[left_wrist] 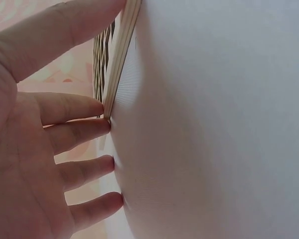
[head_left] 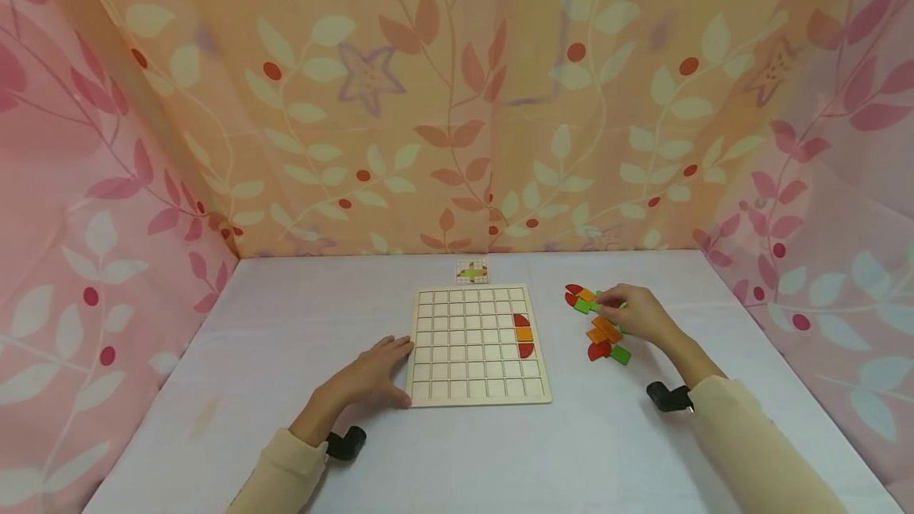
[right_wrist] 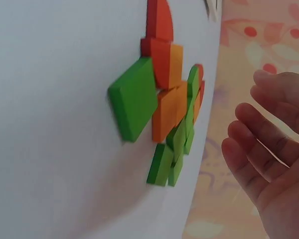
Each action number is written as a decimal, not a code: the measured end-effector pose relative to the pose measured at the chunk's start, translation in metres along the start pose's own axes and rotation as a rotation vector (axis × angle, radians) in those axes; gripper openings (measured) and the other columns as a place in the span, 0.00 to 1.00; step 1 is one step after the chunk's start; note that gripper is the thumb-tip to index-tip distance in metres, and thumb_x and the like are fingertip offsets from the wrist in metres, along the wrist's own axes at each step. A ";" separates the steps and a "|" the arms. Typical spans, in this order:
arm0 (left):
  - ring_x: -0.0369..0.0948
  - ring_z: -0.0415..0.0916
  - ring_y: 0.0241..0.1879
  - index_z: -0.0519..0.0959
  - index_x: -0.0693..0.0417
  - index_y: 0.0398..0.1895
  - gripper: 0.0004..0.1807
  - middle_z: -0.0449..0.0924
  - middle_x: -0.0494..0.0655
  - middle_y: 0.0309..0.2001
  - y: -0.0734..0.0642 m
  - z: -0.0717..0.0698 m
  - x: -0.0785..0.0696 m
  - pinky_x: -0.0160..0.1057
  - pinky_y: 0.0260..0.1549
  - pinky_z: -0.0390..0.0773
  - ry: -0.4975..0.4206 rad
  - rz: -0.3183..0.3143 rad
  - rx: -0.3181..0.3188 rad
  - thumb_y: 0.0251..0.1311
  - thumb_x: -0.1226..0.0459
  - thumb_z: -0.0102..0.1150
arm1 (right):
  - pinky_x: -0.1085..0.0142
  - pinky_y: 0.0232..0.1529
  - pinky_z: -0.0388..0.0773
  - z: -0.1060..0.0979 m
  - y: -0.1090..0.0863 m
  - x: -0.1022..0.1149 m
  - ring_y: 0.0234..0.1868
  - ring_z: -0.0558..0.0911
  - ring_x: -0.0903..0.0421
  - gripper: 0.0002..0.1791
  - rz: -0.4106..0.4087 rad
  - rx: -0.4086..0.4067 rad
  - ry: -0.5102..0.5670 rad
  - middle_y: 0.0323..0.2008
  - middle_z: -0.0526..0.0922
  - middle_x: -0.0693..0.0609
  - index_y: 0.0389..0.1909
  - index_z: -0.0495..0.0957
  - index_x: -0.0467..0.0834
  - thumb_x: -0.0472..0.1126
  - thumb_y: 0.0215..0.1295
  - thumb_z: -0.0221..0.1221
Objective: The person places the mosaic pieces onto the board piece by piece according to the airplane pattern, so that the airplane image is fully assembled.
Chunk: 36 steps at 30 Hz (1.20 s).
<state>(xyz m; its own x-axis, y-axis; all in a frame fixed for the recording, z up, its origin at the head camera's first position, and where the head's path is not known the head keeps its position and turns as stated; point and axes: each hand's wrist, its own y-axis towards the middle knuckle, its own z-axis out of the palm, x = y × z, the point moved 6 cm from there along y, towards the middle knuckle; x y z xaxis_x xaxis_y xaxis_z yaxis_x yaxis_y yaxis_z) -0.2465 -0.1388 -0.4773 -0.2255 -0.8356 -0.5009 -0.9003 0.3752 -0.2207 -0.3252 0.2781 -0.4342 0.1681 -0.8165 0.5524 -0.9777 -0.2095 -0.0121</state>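
A square wooden grid board [head_left: 471,339] lies on the table. At its right side sit two red quarter-round pieces [head_left: 526,350] with an orange square [head_left: 524,333] between them. My left hand [head_left: 374,371] rests at the board's left edge; in the left wrist view its spread fingers [left_wrist: 79,134] and thumb touch that edge and the tabletop. My right hand [head_left: 639,314] hovers over a loose group of green, orange and red pieces [head_left: 607,330]. Its fingers [right_wrist: 269,144] are loosely bent, with nothing seen between them. A green square [right_wrist: 134,99] lies nearest the right wrist camera.
A small pattern card [head_left: 472,271] lies just behind the board, showing a green, orange and red figure on a grid. White cloth [head_left: 300,316] covers the table. Floral curtains [head_left: 457,101] enclose the back and both sides. Each wrist carries a black camera [head_left: 669,397].
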 end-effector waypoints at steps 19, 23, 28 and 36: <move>0.60 0.51 0.74 0.65 0.64 0.69 0.51 0.61 0.57 0.73 -0.002 0.000 -0.003 0.63 0.69 0.57 0.020 0.008 0.000 0.40 0.58 0.79 | 0.45 0.58 0.76 0.013 0.044 -0.030 0.48 0.78 0.42 0.20 0.097 0.057 -0.055 0.51 0.80 0.34 0.54 0.78 0.33 0.42 0.67 0.58; 0.60 0.51 0.75 0.65 0.64 0.70 0.51 0.61 0.57 0.73 -0.002 0.000 -0.004 0.62 0.69 0.57 0.019 0.008 -0.002 0.40 0.58 0.79 | 0.45 0.58 0.75 0.016 0.050 -0.030 0.47 0.78 0.42 0.21 0.093 0.060 -0.090 0.49 0.81 0.35 0.53 0.78 0.32 0.43 0.67 0.59; 0.60 0.51 0.75 0.65 0.64 0.70 0.51 0.61 0.56 0.73 -0.002 0.000 -0.005 0.62 0.69 0.56 0.015 0.002 -0.006 0.40 0.59 0.79 | 0.45 0.58 0.75 0.019 0.056 -0.029 0.47 0.78 0.42 0.21 0.104 0.068 -0.120 0.48 0.82 0.35 0.52 0.79 0.31 0.44 0.67 0.59; 0.60 0.50 0.75 0.64 0.63 0.70 0.51 0.60 0.57 0.73 -0.001 -0.001 -0.005 0.63 0.69 0.56 0.023 0.000 0.001 0.40 0.59 0.79 | 0.48 0.52 0.77 0.020 0.067 -0.025 0.40 0.79 0.45 0.19 0.049 0.044 -0.226 0.40 0.84 0.38 0.45 0.83 0.32 0.45 0.64 0.62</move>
<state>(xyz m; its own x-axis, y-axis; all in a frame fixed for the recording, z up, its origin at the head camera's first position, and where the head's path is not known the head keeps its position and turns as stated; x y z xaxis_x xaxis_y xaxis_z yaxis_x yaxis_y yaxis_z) -0.2446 -0.1357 -0.4735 -0.2340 -0.8449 -0.4811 -0.8999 0.3755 -0.2217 -0.3924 0.2744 -0.4653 0.1488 -0.9248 0.3500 -0.9799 -0.1855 -0.0735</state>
